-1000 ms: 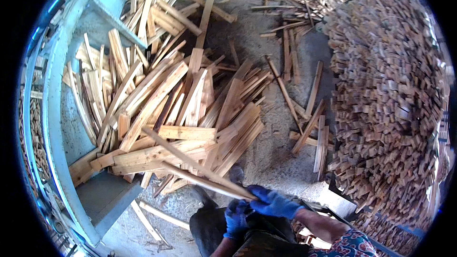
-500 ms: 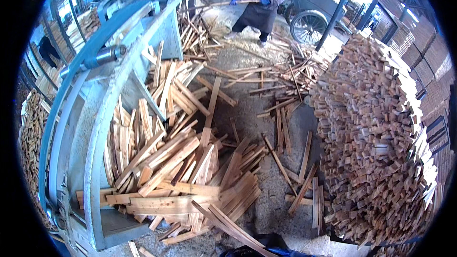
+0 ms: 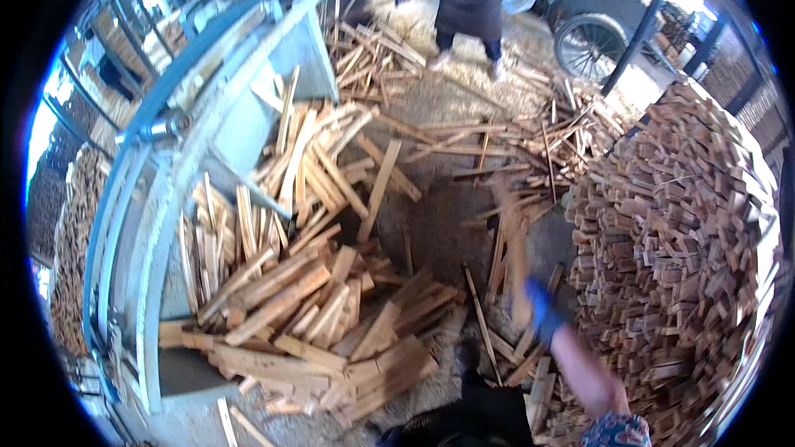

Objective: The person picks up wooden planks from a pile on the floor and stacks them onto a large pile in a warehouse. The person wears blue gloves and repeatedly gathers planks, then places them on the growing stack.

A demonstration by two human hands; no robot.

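My right hand (image 3: 542,308), in a blue glove, reaches in from the lower right, with the forearm bare above a patterned sleeve. It is closed round the lower part of a pale wooden slat (image 3: 515,252), which stands roughly upright in the picture and is smeared by motion. Beside the hand rises the big stack of short wood pieces (image 3: 662,257). Left of it, a loose heap of sawn slats (image 3: 306,298) lies against the blue-grey machine frame (image 3: 153,281). My left hand is out of sight.
Beyond the heap, a person (image 3: 468,4) in a dark apron and blue gloves holds a long-handled tool. A two-wheeled cart (image 3: 600,8) stands by a metal post (image 3: 646,25). Scattered offcuts (image 3: 546,149) litter the floor, and further slats (image 3: 484,327) lie near my hand.
My gloved right hand has come into view with a slat. The long slats at the lower centre are no longer seen there. The view has shifted, and the other person appears higher up.
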